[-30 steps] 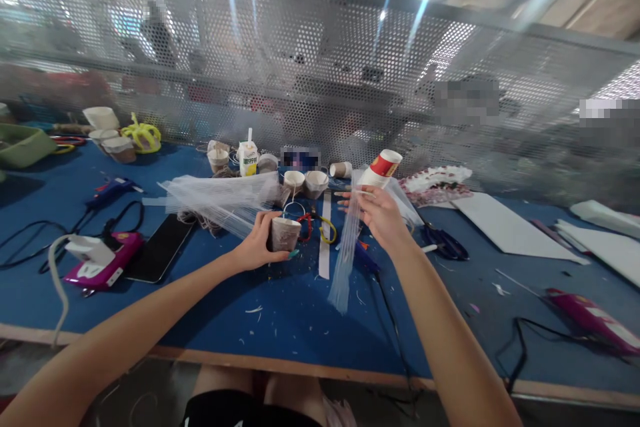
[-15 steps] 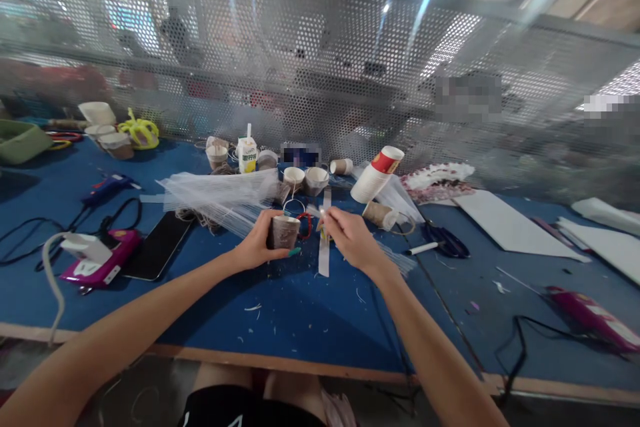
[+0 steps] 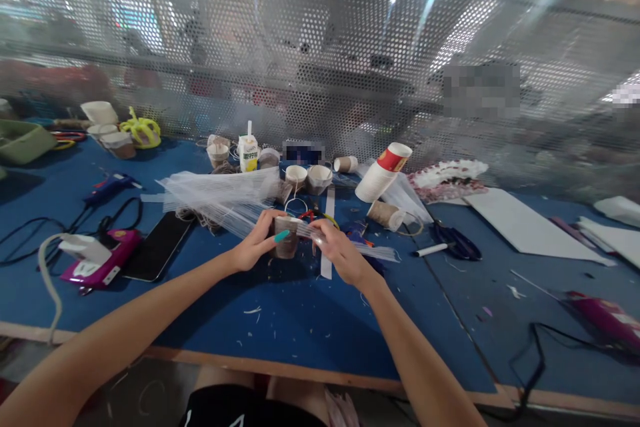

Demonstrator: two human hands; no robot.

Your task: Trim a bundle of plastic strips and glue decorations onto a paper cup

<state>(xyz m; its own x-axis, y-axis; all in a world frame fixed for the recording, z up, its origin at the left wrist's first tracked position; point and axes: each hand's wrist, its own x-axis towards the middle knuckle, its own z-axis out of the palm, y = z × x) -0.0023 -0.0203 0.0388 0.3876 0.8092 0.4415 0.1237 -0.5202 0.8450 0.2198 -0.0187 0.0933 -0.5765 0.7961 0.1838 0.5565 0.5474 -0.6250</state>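
A small cup wrapped in brown cord (image 3: 285, 248) is gripped by my left hand (image 3: 255, 243), the thumb lying across its upper side and the fingers around behind. My right hand (image 3: 343, 255) pinches a band of thin white strands (image 3: 377, 252) and holds one end against the right side of the cup near the rim. The band's other end sticks out to the right, past my fingers. Below my right hand a flat white strip (image 3: 327, 269) lies on the table. Red and yellow handles (image 3: 327, 218) show just behind the cup.
Two cups (image 3: 320, 177) stand behind my hands, beside a drink carton (image 3: 248, 153). White strands (image 3: 220, 193) lie left, with a black phone (image 3: 159, 247). A leaning stack of paper cups (image 3: 383, 173), a marker (image 3: 431, 249) and dark-handled scissors (image 3: 463, 245) are right.
My right hand has come to the cup, bringing the white band against its side. My left thumb has moved from low on the cup to its upper part.
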